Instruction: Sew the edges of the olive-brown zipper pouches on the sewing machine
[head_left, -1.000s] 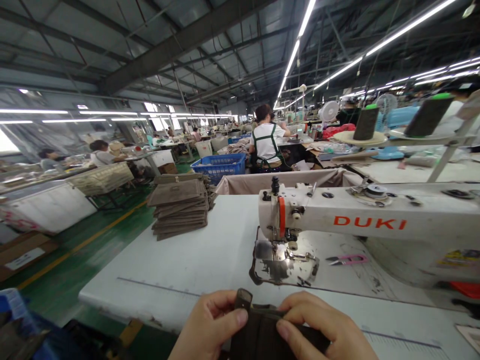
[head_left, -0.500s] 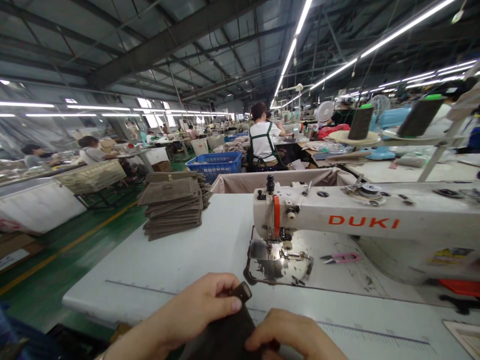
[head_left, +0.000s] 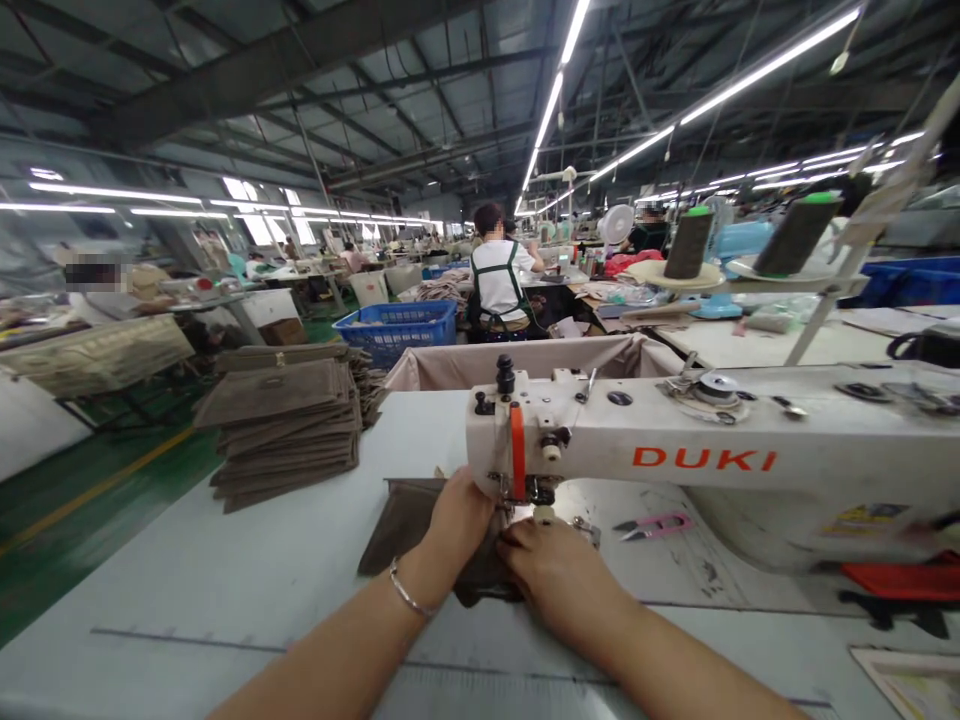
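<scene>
A dark brown fabric piece (head_left: 401, 525) lies on the sewing machine table, partly under the machine head. My left hand (head_left: 466, 515) grips it beside the needle area, a silver bracelet on the wrist. Its fingertips are hidden behind the machine head. At the piece's right edge, just in front of the presser foot, my right hand (head_left: 544, 560) has its fingers curled and pressed onto the fabric. The white sewing machine (head_left: 697, 430) with red lettering stands over both hands. Pink-handled thread snips (head_left: 656, 526) lie on its bed to the right.
A stack of brown fabric pieces (head_left: 281, 430) stands on the table at left. Behind the machine is a pink cloth-lined bin (head_left: 442, 368), with a blue basket (head_left: 397, 330) beyond it. Thread cones (head_left: 688, 245) stand at back right. A person (head_left: 501, 275) sits ahead.
Both hands have moved forward from the table's front edge to the needle area, bringing the fabric piece under the machine head. The view has shifted slightly right.
</scene>
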